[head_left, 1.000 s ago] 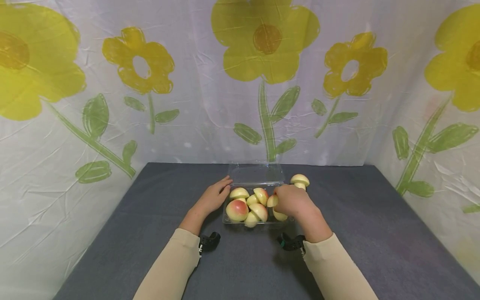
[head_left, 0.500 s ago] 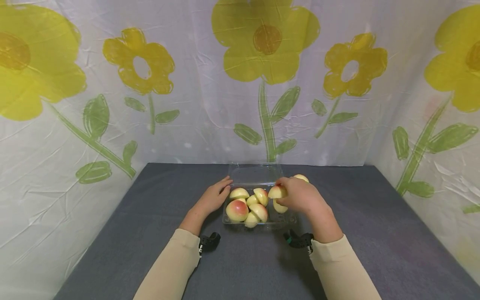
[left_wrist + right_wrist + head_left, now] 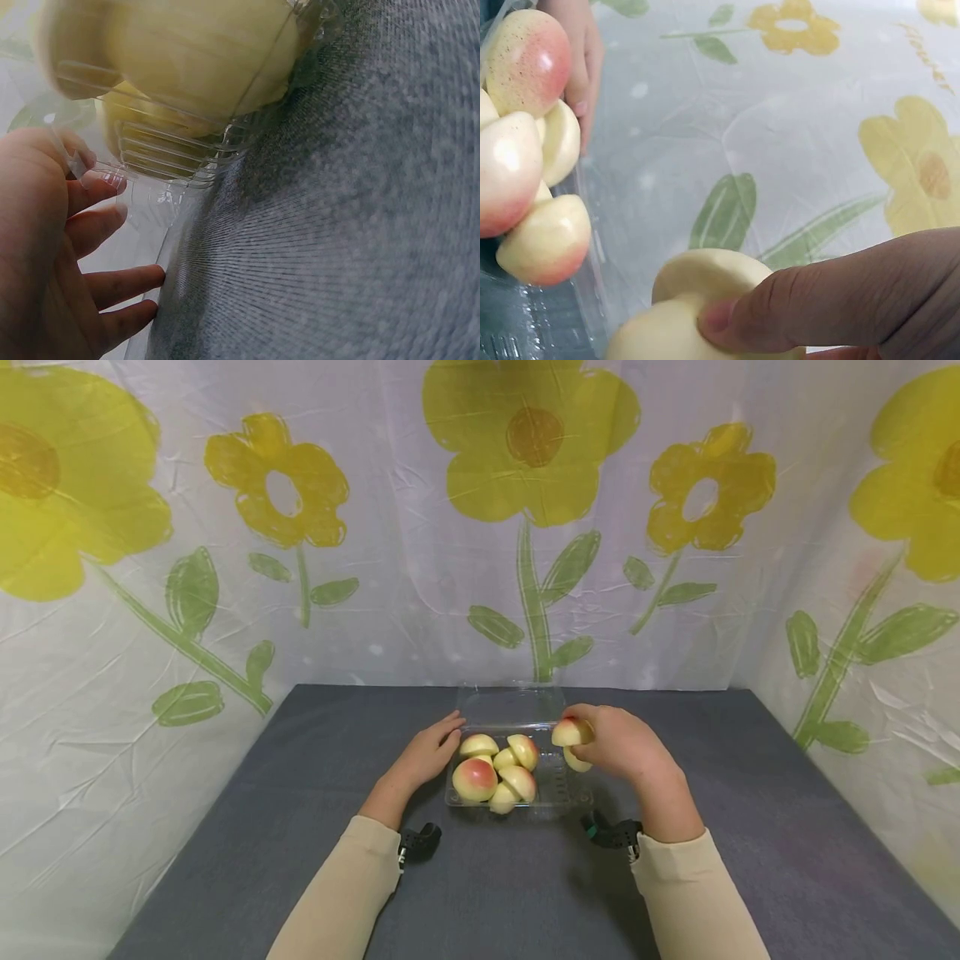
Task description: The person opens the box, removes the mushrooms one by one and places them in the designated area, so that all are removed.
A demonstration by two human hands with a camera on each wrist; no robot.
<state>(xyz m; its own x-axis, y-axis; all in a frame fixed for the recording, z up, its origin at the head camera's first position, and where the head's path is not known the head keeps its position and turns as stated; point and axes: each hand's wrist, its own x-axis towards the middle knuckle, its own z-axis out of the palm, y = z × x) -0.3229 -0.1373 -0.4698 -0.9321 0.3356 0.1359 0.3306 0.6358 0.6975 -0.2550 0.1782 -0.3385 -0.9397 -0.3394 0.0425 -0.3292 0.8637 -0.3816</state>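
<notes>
A clear plastic clamshell box (image 3: pixel 570 789) sits open on the grey table, with several pale yellow and pink mushroom-shaped pieces (image 3: pixel 474 779) heaped in its left half. My left hand (image 3: pixel 427 752) rests flat against the box's left wall (image 3: pixel 161 161), fingers straight. My right hand (image 3: pixel 611 745) is raised over the box's right side and grips two of the pieces (image 3: pixel 572 733); in the right wrist view the thumb presses on the pale pieces (image 3: pixel 697 311). The heap (image 3: pixel 525 157) shows at the left of that view.
The box's clear lid (image 3: pixel 512 706) lies open behind it. Grey felt covers the table (image 3: pixel 750 827). A white sheet with yellow flowers (image 3: pixel 525 510) hangs close behind and along both sides.
My right hand has lifted up and to the right out of the box with two pieces. The piece that stood behind the box's right side is now out of sight behind my hand. The left hand stayed put.
</notes>
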